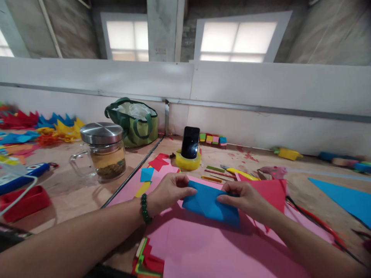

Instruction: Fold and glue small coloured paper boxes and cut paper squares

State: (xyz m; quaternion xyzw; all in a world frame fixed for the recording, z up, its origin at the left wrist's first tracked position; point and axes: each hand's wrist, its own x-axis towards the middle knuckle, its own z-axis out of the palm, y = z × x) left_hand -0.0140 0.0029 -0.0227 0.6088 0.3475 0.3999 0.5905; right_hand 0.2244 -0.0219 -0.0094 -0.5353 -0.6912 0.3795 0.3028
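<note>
A folded piece of blue paper [213, 202] is held up by both hands, just above large pink sheets [199, 251]. My left hand [171, 193] pinches its upper left corner between thumb and fingers; a green bead bracelet is on that wrist. At the upper right edge my right hand [243, 197] grips the same paper the same way. Diagonal fold lines show on the paper's near face. Behind my right hand lies a piece of red paper [272, 193]. Small red, blue and yellow scraps [147, 174] lie past my left hand.
A phone [190, 143] stands in a yellow tape roll [188, 162]. Left of it are a lidded glass mug of tea [108, 158] and a green bag [142, 129]. A yellow cutter [243, 173], a pink glue gun [272, 172] and blue paper [344, 199] lie rightward.
</note>
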